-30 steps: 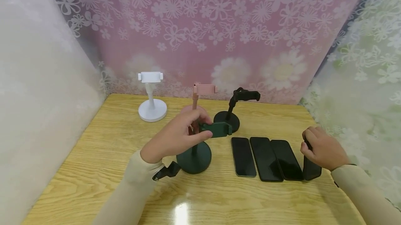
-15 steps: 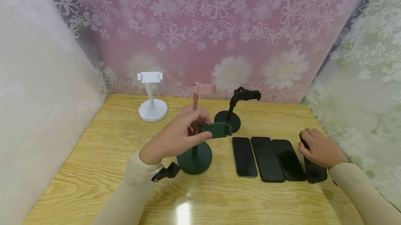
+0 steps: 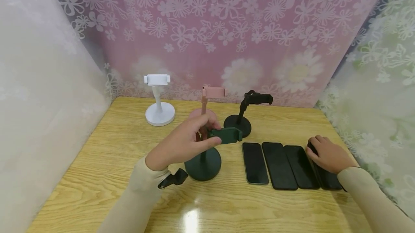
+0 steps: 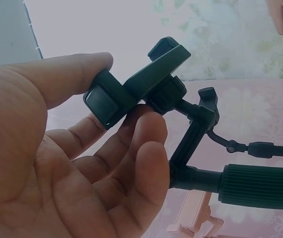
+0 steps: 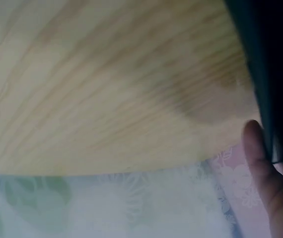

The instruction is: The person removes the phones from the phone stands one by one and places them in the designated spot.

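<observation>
My left hand (image 3: 181,139) grips the clamp of a dark green phone stand (image 3: 203,170), whose round base stands on the table. In the left wrist view the thumb presses one end of the clamp (image 4: 157,69) and the fingers curl behind it; no phone sits in it. At the right, my right hand (image 3: 331,155) holds the far end of a black phone (image 3: 329,180), partly hidden under the hand. The right wrist view shows that phone (image 5: 275,59) large and dark, with a finger (image 5: 260,158) along its edge. Three dark phones, including the nearest one (image 3: 300,168), lie in a row beside it.
Behind the green stand are a white phone stand (image 3: 160,114), a pink phone stand (image 3: 214,92) and a black phone stand (image 3: 238,125). The wooden table (image 3: 107,175) meets a pink floral backdrop (image 3: 201,56) at the back and pale cloths at the sides.
My right hand has moved left, bringing the tilted phone down against the row of phones. The left hand keeps its grip on the green stand's clamp.
</observation>
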`<state>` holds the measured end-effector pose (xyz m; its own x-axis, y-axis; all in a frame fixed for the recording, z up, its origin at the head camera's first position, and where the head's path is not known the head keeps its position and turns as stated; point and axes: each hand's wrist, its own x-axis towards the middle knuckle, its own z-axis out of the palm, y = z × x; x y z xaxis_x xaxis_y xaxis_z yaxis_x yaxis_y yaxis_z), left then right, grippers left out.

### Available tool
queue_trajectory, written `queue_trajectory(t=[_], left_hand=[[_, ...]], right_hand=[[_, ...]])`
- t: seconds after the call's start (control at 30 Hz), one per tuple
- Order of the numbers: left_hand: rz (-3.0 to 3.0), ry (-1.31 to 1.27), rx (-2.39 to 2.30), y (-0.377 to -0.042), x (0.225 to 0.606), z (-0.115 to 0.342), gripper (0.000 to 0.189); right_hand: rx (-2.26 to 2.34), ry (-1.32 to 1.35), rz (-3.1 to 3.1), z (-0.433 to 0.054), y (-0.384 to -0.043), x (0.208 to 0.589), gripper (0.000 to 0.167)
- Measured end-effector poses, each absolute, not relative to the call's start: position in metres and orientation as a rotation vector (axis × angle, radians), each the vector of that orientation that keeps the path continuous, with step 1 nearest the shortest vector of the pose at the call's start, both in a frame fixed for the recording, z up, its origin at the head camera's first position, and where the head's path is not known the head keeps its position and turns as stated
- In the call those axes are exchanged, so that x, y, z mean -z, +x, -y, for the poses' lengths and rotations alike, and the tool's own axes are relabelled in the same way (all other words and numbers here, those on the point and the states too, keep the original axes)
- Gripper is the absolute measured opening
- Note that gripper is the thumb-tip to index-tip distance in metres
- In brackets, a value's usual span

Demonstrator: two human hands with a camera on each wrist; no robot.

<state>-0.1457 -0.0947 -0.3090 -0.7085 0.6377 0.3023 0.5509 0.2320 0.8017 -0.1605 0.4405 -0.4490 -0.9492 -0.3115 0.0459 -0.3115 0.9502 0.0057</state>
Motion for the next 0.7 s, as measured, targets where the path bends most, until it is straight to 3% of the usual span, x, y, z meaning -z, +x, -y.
queue_trajectory(t=[0.17, 0.4, 0.7], left_hand=[[-2.395, 1.187, -1.499, -0.1463, 0.3095, 0.0927, 0.021], [-2.396, 1.189, -1.498, -0.1449, 0.3085, 0.0929, 0.021], [-2.401, 1.172, -1.487, -0.1441, 0.3091, 0.0921, 0.022]], right_hand=[[-0.043, 0.422, 3.102, -0.4443, -0.1585, 0.454, 0.032], [-0.038, 0.439, 3.107, -0.4426, -0.1608, 0.4534, 0.019], [-0.029, 0.408, 3.138, -0.4348, -0.1601, 0.4515, 0.02]])
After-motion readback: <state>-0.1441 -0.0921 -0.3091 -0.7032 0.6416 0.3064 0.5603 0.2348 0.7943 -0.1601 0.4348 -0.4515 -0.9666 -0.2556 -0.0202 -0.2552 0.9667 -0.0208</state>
